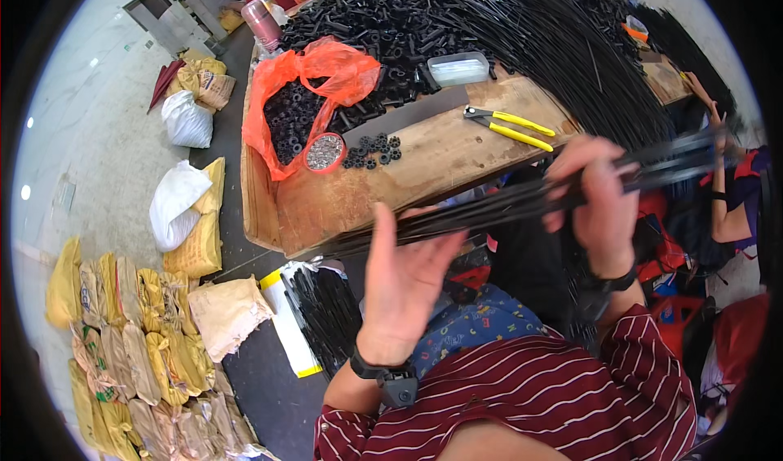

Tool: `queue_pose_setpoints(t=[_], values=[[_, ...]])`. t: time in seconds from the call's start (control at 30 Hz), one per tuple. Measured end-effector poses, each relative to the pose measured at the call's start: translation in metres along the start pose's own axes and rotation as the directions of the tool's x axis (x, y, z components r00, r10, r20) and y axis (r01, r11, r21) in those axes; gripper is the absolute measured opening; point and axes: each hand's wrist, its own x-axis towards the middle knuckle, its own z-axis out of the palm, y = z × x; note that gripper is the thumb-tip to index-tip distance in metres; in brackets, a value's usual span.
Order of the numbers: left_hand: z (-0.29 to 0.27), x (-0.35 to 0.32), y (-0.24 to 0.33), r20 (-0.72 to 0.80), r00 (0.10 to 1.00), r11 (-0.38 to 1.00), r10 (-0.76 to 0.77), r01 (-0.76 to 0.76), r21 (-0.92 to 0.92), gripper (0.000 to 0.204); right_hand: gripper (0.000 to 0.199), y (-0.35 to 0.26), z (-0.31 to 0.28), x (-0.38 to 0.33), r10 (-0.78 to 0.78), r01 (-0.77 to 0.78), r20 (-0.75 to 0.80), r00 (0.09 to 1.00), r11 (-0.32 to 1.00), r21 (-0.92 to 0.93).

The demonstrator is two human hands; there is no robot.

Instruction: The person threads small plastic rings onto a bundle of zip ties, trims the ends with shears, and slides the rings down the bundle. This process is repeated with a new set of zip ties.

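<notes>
Black rods point(507, 203) clasped in grip of right hand point(605, 216) (motion-blurred); left hand point(402, 286) beside them, fingers spread

Head camera: wide fisheye, worn on head, looking down; left hand point(401, 288), right hand point(603, 216) close below, table point(326, 208) beyond, floor point(90, 159) farther left.

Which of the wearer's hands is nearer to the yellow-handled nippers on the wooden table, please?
Right. The right hand is close by, lower right of the yellow-handled nippers; the left hand is lower left of them, farther away.
</notes>
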Motion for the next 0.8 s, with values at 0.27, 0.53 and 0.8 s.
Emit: queue_pose_setpoints(t=[0.27,0.53,0.8], values=[[0.032,0.004,0.025,0.509,0.859,0.626,0.054,-0.426,0.653,0.017,0.03,-0.016,-0.013,0.078,0.393,-0.252,0.241,0.887,0.851,-0.461],[0.042,0.072,0.071,0.475,0.769,0.601,0.428,-0.635,0.486,0.032,0.029,0.079,0.054,0.059,0.485,-0.268,0.792,0.372,0.872,-0.408],[0.021,0.09,0.084,0.426,0.816,0.698,0.392,-0.565,0.44,0.032,0.037,0.092,0.063,0.072,0.541,-0.139,0.816,0.204,0.841,-0.523]])
